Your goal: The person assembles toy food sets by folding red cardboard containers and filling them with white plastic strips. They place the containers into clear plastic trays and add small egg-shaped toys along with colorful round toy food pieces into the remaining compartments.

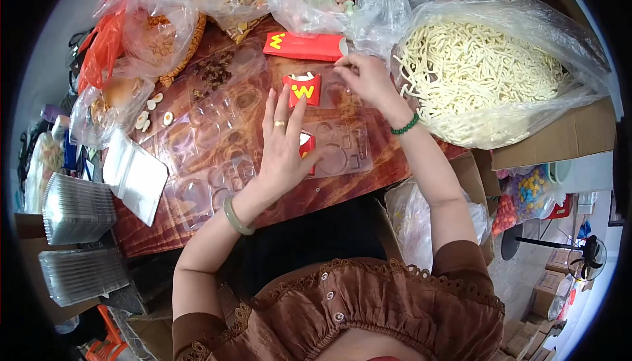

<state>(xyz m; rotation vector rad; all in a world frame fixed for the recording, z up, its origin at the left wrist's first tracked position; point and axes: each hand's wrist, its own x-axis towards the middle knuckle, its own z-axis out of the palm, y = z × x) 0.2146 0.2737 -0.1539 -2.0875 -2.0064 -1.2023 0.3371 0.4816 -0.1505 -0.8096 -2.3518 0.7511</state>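
Note:
A small red fry box with a yellow logo lies on the table, with a few pale sticks showing at its top. My left hand is spread flat over it, a fingertip at the box's lower edge. Partly hidden under that hand is a second red fry box on a clear plastic tray. My right hand is closed in a pinch just right of the first box; whatever its fingertips hold, if anything, is too small to make out. Behind stands a stack of flat red boxes, lying down.
A large bag of pale fry-shaped sticks sits in a carton at right. Bags of small pieces line the back. Clear trays cover the left table, beside small egg-like pieces and stacked clear lids.

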